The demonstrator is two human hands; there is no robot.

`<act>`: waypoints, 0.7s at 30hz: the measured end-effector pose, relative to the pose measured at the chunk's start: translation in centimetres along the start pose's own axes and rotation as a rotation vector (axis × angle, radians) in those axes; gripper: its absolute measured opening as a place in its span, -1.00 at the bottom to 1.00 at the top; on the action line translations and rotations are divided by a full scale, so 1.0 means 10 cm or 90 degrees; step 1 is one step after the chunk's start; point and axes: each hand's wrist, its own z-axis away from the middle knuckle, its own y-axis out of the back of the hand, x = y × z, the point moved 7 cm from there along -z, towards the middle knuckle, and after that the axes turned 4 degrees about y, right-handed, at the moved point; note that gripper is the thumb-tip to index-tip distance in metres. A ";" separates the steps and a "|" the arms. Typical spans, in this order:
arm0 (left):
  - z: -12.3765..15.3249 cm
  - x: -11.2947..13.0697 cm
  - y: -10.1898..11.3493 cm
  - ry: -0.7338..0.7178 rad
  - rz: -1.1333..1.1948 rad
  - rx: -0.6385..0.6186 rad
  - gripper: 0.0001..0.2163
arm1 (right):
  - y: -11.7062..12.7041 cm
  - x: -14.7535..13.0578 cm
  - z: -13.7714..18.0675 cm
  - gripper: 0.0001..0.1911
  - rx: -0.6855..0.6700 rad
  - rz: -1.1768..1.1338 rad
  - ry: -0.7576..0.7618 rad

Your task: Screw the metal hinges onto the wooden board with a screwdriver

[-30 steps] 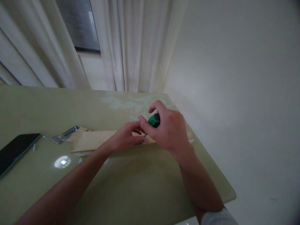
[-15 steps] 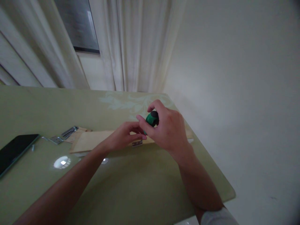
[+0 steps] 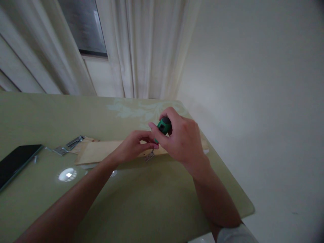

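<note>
A screwdriver (image 3: pixel 164 125) with a green and black handle is gripped in my right hand (image 3: pixel 181 136), tilted over a pale wooden board (image 3: pixel 98 150). The thumb and fingertips of my left hand (image 3: pixel 134 145) close about the screwdriver's lower end; its tip is hidden. Just below them, a small metal hinge plate (image 3: pixel 149 156) sits at the board's near edge, turned askew. A small dark hole shows in the wood beside this plate. The middle of the board is covered by both hands.
On the left lie a phone (image 3: pixel 17 162), a small screw (image 3: pixel 35 159) and metal hinge pieces (image 3: pixel 73 143) by a thin piece of wood. The glossy green table (image 3: pixel 141 202) meets a white wall on the right; curtains (image 3: pixel 152 50) hang behind.
The hinge plate has swung round from lying along the board's edge to a slant. The screwdriver handle has turned and shifted slightly; both hands stay in nearly the same place.
</note>
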 end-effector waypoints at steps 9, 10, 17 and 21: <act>0.03 -0.04 0.08 0.058 -0.070 -0.023 -0.71 | 0.01 0.03 -0.01 -0.73 0.015 0.025 -0.003; 0.04 -0.06 0.08 0.083 -0.107 -0.043 -0.68 | 0.03 0.04 -0.01 -0.73 0.026 0.026 -0.005; 0.08 -0.10 -0.17 0.072 -0.280 -0.200 -0.85 | 0.20 0.09 0.01 -0.70 0.079 0.005 -0.004; 0.07 -0.10 -0.22 0.062 -0.293 -0.204 -0.80 | 0.26 0.08 0.03 -0.69 0.088 0.001 -0.001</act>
